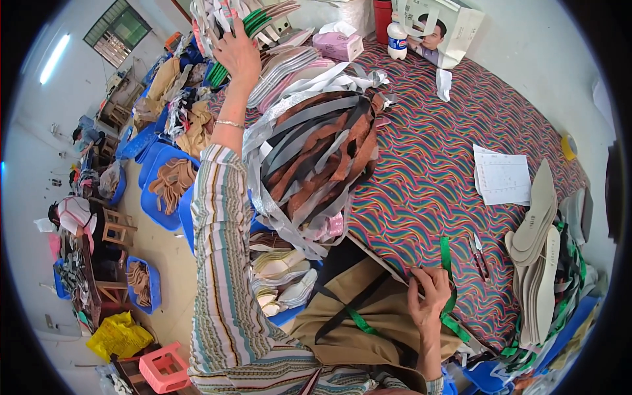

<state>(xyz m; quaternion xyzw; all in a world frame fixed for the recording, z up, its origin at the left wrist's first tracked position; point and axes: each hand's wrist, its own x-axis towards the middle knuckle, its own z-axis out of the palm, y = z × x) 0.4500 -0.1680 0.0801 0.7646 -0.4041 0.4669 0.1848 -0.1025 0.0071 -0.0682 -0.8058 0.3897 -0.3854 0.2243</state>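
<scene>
My left hand (238, 54) is stretched to the far left, its fingers spread over a pile of pale insoles (209, 26). Beside it fans a group of green-edged insoles (266, 18). At the table's near edge my right hand (431, 295) has thumb and fingers bent together in a pinch; what lies between them, if anything, is too small to make out. A green ribbon (446, 253) passes right by this hand. Another green strip (359, 321) lies on the brown cloth over my lap. Thread snips (479, 257) rest to the right of the right hand.
A large bundle of grey, black and brown strips (316, 158) covers the table's left side. Stacked insoles (534, 263) stand at the right edge, near a paper sheet (503, 176). A bottle (397, 41) and tissue pack (339, 46) stand far back. Blue bins (164, 191) line the left.
</scene>
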